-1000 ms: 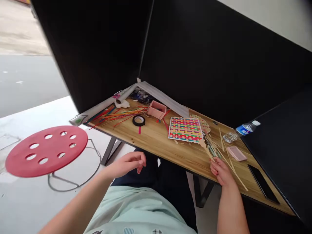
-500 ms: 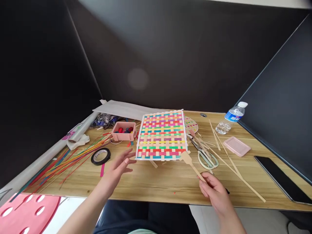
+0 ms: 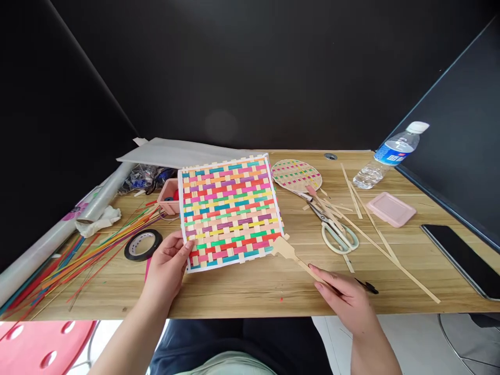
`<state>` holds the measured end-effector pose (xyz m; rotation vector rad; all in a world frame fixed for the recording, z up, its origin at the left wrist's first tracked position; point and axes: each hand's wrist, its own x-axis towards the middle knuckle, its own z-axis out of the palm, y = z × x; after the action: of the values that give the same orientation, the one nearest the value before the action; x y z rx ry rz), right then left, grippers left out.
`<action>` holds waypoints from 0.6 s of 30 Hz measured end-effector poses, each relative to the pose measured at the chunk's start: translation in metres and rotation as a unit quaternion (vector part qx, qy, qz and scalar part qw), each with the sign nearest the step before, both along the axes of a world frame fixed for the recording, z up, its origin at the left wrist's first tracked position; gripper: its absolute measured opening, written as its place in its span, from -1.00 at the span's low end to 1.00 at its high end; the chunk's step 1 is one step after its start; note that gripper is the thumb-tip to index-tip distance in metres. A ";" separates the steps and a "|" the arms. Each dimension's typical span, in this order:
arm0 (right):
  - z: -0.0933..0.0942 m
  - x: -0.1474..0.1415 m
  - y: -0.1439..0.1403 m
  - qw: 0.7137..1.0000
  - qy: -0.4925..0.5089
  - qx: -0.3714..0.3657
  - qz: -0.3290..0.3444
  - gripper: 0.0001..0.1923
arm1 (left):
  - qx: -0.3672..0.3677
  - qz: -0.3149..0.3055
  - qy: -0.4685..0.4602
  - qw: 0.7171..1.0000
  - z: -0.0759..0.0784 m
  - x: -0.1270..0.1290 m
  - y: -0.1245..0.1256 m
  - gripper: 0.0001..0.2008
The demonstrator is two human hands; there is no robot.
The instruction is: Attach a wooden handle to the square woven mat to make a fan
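A square fan [image 3: 230,211], woven from many-coloured strips with white-taped edges, is held up over the table. Its pale wooden handle [image 3: 302,262] joins at the lower right corner. My right hand [image 3: 344,297] is closed round that handle. At the lower left edge, my left hand [image 3: 167,260] pinches the woven panel, thumb on the front face and fingers behind. Right of the panel lie scissors [image 3: 338,234] with pale green handles, and beyond them a round woven fan [image 3: 297,174] with a pinkish handle. A small black object [image 3: 367,286] shows just past my right hand.
Coloured strips [image 3: 89,260] and a roll of black tape [image 3: 144,245] lie on the left, near a pink box [image 3: 167,197] partly hidden by the panel. On the right are bare strips [image 3: 385,247], a water bottle [image 3: 386,159], a pink lid [image 3: 391,209] and a phone [image 3: 463,258].
My left hand, open beside the panel before, has closed on its lower left edge. The fan has shifted left and tilted, and the camera view has moved a little.
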<state>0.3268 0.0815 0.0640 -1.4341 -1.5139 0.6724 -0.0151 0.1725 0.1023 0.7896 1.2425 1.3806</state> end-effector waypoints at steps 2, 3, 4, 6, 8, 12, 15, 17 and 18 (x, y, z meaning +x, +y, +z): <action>0.001 0.000 0.001 1.000 -0.008 0.005 0.010 -0.71 | -0.003 0.006 -0.007 1.000 0.000 0.000 0.000 -0.54; 0.001 0.000 0.001 1.000 -0.013 0.005 0.013 -0.70 | -0.004 0.007 -0.011 1.000 0.000 -0.001 0.000 -0.54; 0.002 0.000 0.001 1.000 -0.017 0.004 0.014 -0.70 | -0.006 0.004 -0.016 1.000 -0.001 -0.002 0.000 -0.55; 0.002 0.001 0.001 1.000 -0.027 0.002 0.013 -0.70 | -0.010 -0.005 -0.022 1.000 -0.002 -0.003 0.000 -0.56; 0.002 0.003 0.000 0.999 -0.042 -0.001 0.011 -0.70 | -0.011 -0.012 -0.024 1.000 -0.005 -0.006 0.000 -0.58; 0.002 0.006 0.000 0.998 -0.065 -0.010 0.015 -0.69 | -0.007 -0.017 -0.025 1.000 -0.008 -0.009 -0.001 -0.63; 0.003 0.005 0.001 0.997 -0.069 -0.017 0.013 -0.68 | -0.012 -0.025 -0.027 0.999 -0.010 -0.009 0.000 -0.63; 0.004 0.003 0.003 0.998 -0.063 -0.022 0.001 -0.69 | -0.016 -0.030 -0.024 0.999 -0.010 -0.009 0.000 -0.63; 0.004 0.002 0.004 0.998 -0.058 -0.026 -0.007 -0.70 | -0.016 -0.030 -0.019 0.999 -0.011 -0.010 0.000 -0.63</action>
<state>0.3288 0.0856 0.0684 -1.5447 -1.5853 0.6335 -0.0248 0.1727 0.0916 0.7698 1.2002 1.3195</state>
